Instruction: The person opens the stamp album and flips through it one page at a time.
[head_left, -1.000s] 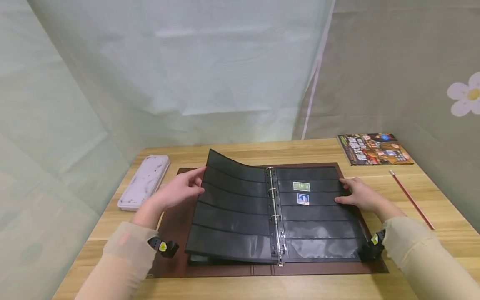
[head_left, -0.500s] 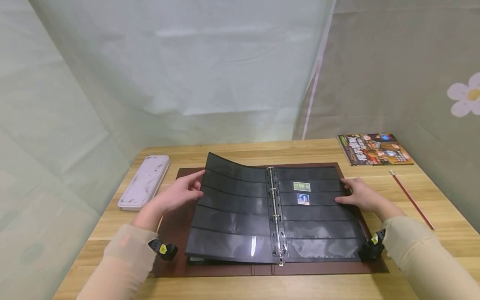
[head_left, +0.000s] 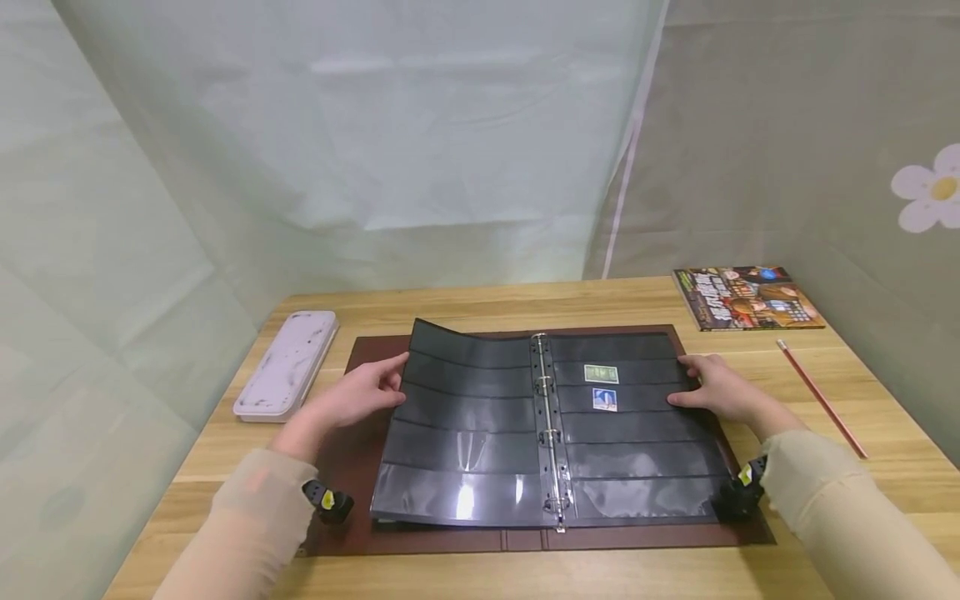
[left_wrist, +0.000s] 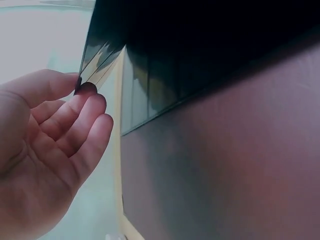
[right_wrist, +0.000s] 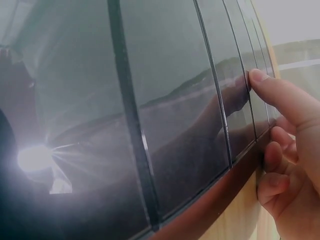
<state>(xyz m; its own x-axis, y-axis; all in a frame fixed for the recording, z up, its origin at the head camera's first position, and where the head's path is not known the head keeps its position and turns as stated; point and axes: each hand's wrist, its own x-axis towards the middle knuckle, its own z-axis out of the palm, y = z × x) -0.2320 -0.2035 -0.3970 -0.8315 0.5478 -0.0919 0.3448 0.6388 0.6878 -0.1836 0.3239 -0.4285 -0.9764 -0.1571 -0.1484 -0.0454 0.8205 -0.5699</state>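
A ring-bound stamp album (head_left: 341,467) with a dark red cover lies spread on the table. My left hand (head_left: 360,396) pinches the outer edge of a black pocket page (head_left: 465,412), whose left side curves up off the cover. In the left wrist view, the thumb and a fingertip meet at that page's edge. On the right-hand page, a green stamp (head_left: 602,374) sits in a pocket above a blue-and-white stamp (head_left: 604,400). My right hand (head_left: 716,392) holds the album's right edge. The right wrist view shows its thumb (right_wrist: 262,80) on the page and its fingers curled at the edge.
A pale, smudged pencil case (head_left: 288,367) stands left of the album. At the back right lies a colourful book (head_left: 750,298), with a red pencil (head_left: 821,398) in front of it. Metal rings (head_left: 550,437) run down the album's middle. Fabric sheets hang behind the table.
The page in my left hand has come lower on the left, and its glare has grown. My left hand has dropped slightly with it. The right hand stays at the album's edge.
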